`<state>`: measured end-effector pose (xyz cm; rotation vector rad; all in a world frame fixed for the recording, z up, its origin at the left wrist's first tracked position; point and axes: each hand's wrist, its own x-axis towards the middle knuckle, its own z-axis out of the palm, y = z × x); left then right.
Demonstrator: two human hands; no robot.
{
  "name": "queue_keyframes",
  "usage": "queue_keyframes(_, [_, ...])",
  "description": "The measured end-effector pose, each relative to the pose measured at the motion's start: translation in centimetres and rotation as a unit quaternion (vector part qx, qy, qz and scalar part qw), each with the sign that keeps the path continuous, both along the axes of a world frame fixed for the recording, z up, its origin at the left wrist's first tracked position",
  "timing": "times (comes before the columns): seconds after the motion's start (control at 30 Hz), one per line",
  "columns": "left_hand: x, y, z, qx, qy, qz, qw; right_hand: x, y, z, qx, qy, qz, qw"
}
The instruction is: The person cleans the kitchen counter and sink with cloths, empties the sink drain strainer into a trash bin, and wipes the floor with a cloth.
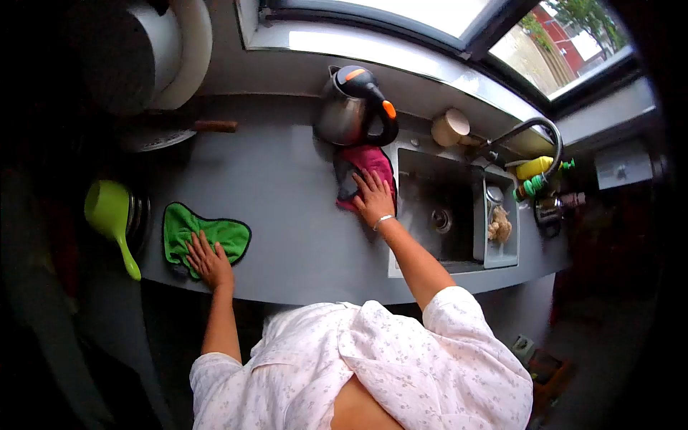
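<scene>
My left hand point(209, 264) lies flat with its fingers stretched out on a green cloth point(179, 228) with a dark edge, near the front of the grey countertop point(294, 215). Farther right and back, my right hand point(373, 199) rests palm down on a magenta cloth point(371, 155), fingers spread. A bracelet circles that wrist. The magenta cloth has a dark patch, partly under my fingers, and it lies between a steel kettle point(340, 115) and the left rim of the sink point(393, 247).
A lime-green dipper point(107, 211) stands at the left edge. Behind it are a wooden-handled pan point(172, 137) and large pale basins point(188, 57). Around the sink are a beige mug point(449, 127), a black faucet point(555, 140) and a yellow bottle point(534, 168). A window runs along the back.
</scene>
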<state>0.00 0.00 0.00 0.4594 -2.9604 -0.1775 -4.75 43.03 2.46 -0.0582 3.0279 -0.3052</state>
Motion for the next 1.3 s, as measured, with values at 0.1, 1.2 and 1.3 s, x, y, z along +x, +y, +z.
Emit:
queue_keyframes(0.1, [1.3, 0.7, 0.3, 0.016, 0.007, -0.023, 1.000, 2.9, -1.4, -0.1, 0.015, 0.043, -0.033, 0.998])
queue_keyframes(1.2, [6.1, 11.9, 5.3, 0.577, 0.040, -0.203, 0.790, -6.2, -0.2, 9.0, -0.635, 0.139, -0.166, 0.742])
queue_keyframes(1.3, [6.1, 12.0, 7.8, 0.593, 0.055, -0.179, 0.783, -3.9, -1.2, 9.1, -0.632, 0.117, -0.140, 0.753])
